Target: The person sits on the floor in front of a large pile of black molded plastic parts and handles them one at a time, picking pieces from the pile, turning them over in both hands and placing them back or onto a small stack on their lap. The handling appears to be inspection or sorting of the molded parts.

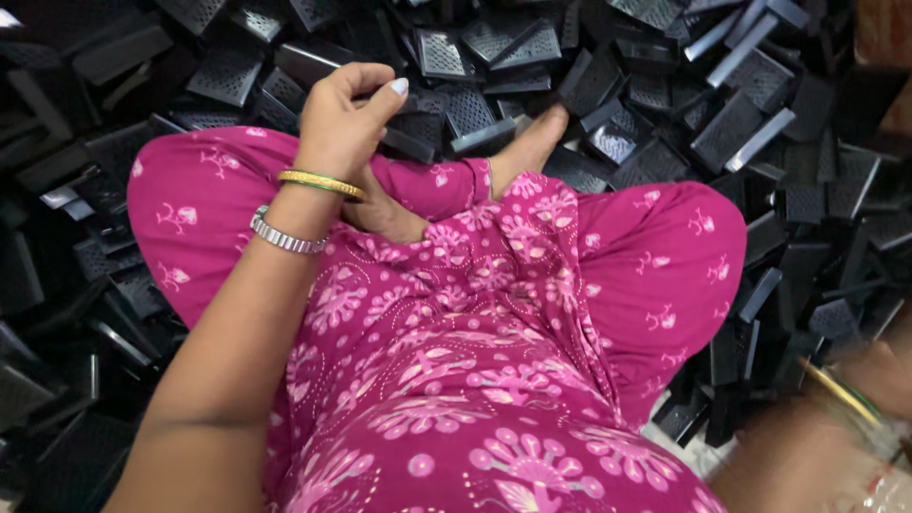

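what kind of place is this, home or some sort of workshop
Probably a small workshop or home piecework spot. A person sits cross-legged on the floor amid a large heap of identical black plastic grille-patterned parts. The left hand reaches into them; the right hand is blurred at the edge.

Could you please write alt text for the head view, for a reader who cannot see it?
A person in pink patterned clothes sits cross-legged amid a heap of black plastic parts. Their left hand rests curled on a part near the knee, while the right hand, blurred, is at the lower right edge.
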